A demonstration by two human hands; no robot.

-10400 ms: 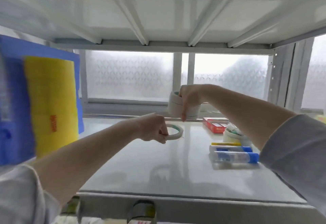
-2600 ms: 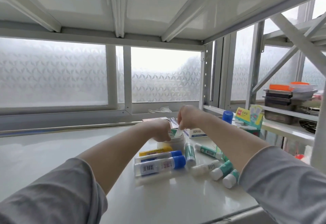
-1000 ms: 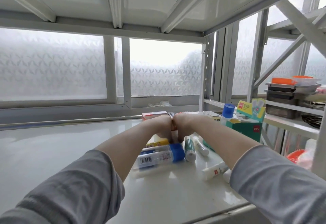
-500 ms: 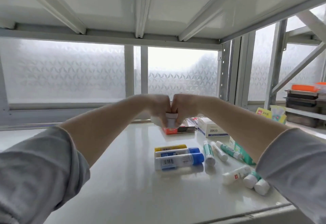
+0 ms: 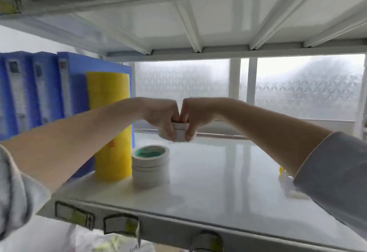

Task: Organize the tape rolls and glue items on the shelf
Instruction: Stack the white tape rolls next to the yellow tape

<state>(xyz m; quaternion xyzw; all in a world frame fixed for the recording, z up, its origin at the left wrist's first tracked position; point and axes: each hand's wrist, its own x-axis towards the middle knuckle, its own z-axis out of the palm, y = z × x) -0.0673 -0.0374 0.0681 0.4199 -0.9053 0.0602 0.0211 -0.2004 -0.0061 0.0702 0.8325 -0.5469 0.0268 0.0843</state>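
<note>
Gripping white tape rolls (image 5: 180, 132) between both hands (image 5: 179, 119), stacked tape (image 5: 150, 164) beside yellow roll (image 5: 111, 124)

White tape rolls (image 5: 179, 132), small stack, held above shelf (image 5: 228, 172); second white stack (image 5: 150, 164), green-cored, upright beside tall yellow roll (image 5: 111, 124).

Glossy white shelf (image 5: 228, 182) with a grey front lip carrying label holders (image 5: 74, 215). At the left end, blue binders (image 5: 39, 92) stand upright in a row. Just right of them stands a tall yellow roll (image 5: 112, 152), upright. Touching or just beside the roll, on its right, sits a stack of white tape rolls (image 5: 150, 165) with a green core visible at the top. Near the right edge lie blurred white and yellow items (image 5: 286, 180), partly hidden by a sleeve.
</note>
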